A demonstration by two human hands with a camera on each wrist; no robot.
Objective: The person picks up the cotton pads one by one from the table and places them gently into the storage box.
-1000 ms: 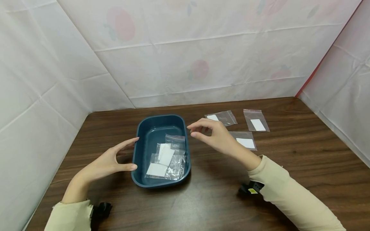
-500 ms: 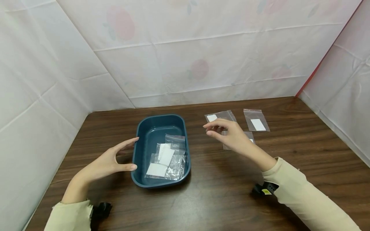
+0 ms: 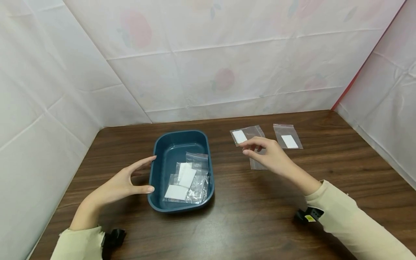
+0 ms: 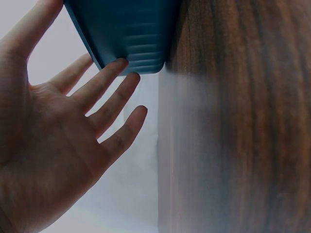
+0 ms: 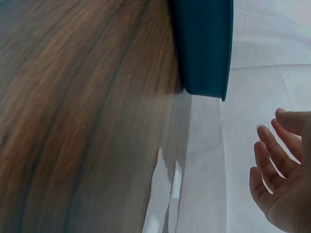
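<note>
A dark blue plastic bin [image 3: 175, 144] stands left of centre in the head view, with several clear zip bags [image 3: 187, 177] holding white cards inside. My left hand [image 3: 118, 185] touches its left side, fingers spread and mostly straight; the left wrist view shows fingertips against the bin wall [image 4: 116, 29]. Over the table to the right hovers my right hand [image 3: 272, 157], loosely bent and holding nothing. It partly covers one zip bag [image 3: 256, 164]. Just behind it lies another bag with a white card [image 3: 239, 136], and a third bag [image 3: 289, 138] is farther right.
The dark wood table [image 3: 227, 231] meets a pale fabric backdrop [image 3: 195, 72] at the back and both sides. Black wrist cameras [image 3: 307, 216] hang under the sleeves. In the right wrist view, bags [image 5: 159, 194] appear edge-on on the table.
My right hand has moved right, away from the bin's right side to above the loose bags. My left hand, the bin and the bags have stayed in place.
</note>
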